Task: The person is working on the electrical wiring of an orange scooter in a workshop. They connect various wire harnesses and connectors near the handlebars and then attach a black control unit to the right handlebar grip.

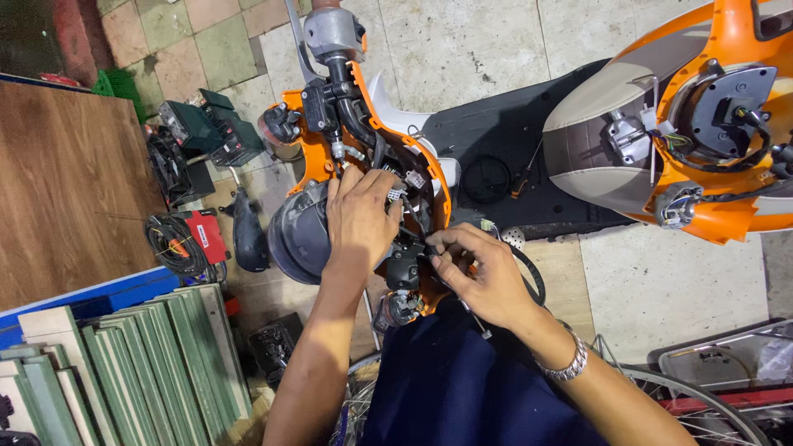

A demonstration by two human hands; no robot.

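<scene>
Orange handlebar housing [429,186] lies open below me; my left hand [359,219] rests on its wiring [396,192], fingers curled around a connector; my right hand [483,277], nearer me, pinches a dark cable [425,252] just right of it.

Left hand [359,219] hides the wiring beneath — right hand's [483,277] fingertips unclear.

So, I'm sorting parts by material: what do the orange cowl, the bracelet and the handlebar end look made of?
Orange cowl: likely moulded plastic, glossy, with thin curved edges. Bracelet on the right hand's wrist: metal links, shiny silver. Handlebar end: seemingly grey metal or plastic, dull sheen; hard to tell.
</scene>
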